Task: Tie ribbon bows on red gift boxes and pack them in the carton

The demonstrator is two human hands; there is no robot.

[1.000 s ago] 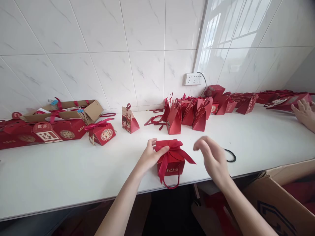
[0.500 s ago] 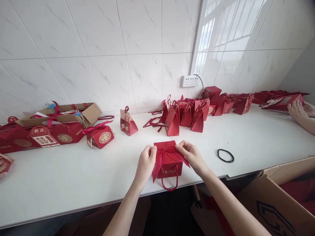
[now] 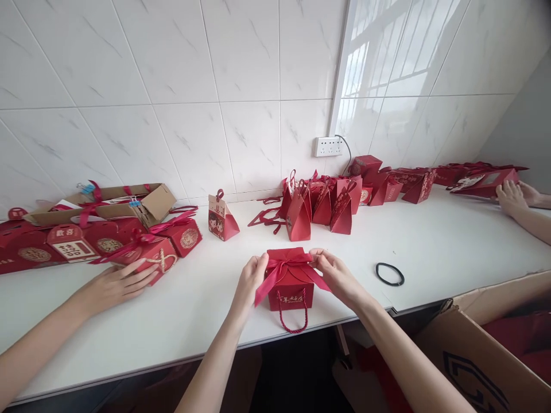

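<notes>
A small red gift box (image 3: 290, 284) with a red ribbon bow and a cord handle stands near the front edge of the white counter (image 3: 430, 241). My left hand (image 3: 251, 278) pinches the bow's left loop at the box's top. My right hand (image 3: 336, 274) pinches the right loop on the other side. Both hands are closed on the ribbon.
Another person's hand (image 3: 114, 284) holds a red box (image 3: 148, 252) at the left; a third person's hands (image 3: 514, 195) work at the far right. Several red boxes (image 3: 318, 203) line the wall. A black hair band (image 3: 390, 273) lies right of me. An open carton (image 3: 482, 350) stands below.
My right hand came down from the air onto the bow. Both hands now pull its loops apart. A co-worker's arm came in from the left with a red box.
</notes>
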